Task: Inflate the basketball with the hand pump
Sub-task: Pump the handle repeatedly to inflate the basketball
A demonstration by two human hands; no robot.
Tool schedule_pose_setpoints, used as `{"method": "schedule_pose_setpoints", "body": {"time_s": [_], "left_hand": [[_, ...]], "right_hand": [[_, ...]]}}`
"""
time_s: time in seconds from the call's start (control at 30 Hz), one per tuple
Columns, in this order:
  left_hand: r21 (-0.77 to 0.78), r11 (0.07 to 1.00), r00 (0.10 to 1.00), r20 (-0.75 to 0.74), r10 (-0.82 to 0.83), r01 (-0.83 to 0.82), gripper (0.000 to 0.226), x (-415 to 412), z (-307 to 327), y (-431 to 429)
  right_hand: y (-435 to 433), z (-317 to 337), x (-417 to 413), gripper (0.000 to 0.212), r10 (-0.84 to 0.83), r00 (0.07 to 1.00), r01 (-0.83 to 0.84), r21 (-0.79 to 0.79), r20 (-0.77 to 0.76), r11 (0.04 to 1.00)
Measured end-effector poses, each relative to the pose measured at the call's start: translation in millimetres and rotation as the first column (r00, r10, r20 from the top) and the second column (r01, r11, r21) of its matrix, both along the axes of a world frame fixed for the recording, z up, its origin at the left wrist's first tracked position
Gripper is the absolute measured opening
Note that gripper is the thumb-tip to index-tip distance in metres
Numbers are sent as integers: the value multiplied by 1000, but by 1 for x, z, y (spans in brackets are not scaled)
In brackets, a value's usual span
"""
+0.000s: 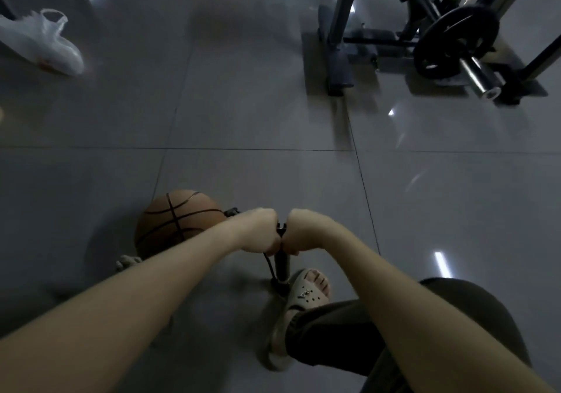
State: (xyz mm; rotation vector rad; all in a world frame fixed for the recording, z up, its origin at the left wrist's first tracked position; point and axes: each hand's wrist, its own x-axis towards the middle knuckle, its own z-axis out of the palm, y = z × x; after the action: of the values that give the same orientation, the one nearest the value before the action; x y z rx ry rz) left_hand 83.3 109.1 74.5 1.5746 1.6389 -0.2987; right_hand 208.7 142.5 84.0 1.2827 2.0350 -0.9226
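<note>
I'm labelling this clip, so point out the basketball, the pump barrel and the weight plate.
basketball (173,219): head view, upper orange panel.
pump barrel (282,266): head view, middle of the black tube.
weight plate (455,43): head view, its black face.

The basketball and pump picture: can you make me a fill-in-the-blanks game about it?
1. Both hands, the left hand and the right hand, grip the handle of the ____.
2. The basketball rests on the ____, left of the pump.
3. A foot in a sandal stands at the pump's ____.
4. Far off at the left lies a white plastic ____.

Missing words: pump; floor; base; bag
</note>
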Motion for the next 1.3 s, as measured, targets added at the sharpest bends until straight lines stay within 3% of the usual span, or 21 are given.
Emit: {"method": "schedule_pose_setpoints", "body": {"time_s": [0.13,0.3,0.43,0.57,0.67,0.77,0.9,1.07,1.2,1.3], "left_hand": [[-10,998,997,33,66,-66,12,-19,-32,-3],[-47,998,997,66,36,-33,12,-8,-69,-30],[50,995,996,7,-88,87,21,29,-72,-44],[31,985,985,-33,-171,172,14,41,-41,-64],[-12,980,979,-44,-198,198,17,25,-4,-75],[40,981,980,-73,-185,188,23,14,46,-59],[58,992,994,-42,-105,107,16,10,95,-17],[49,994,995,-29,-96,97,5,23,55,-2],[149,979,990,-10,-142,142,8,33,19,8],[142,976,986,-36,-163,166,13,36,-12,10]], "right_hand": [[4,-27,-14,40,39,998,-36,51,-58,998],[-20,-64,-2,27,93,995,-91,55,-39,994],[-39,-74,33,20,42,999,-43,60,19,997],[-69,-51,41,20,-14,999,13,21,50,1000],[-82,-17,22,22,36,993,-35,-9,117,999],[-60,39,14,20,79,995,-79,-2,53,997],[-18,96,16,12,-46,998,45,-27,-33,999],[-9,40,24,18,-44,999,44,30,-21,999],[0,1,43,18,-112,990,113,2,-87,994],[0,-28,45,21,-103,992,102,-12,-68,995]]}}
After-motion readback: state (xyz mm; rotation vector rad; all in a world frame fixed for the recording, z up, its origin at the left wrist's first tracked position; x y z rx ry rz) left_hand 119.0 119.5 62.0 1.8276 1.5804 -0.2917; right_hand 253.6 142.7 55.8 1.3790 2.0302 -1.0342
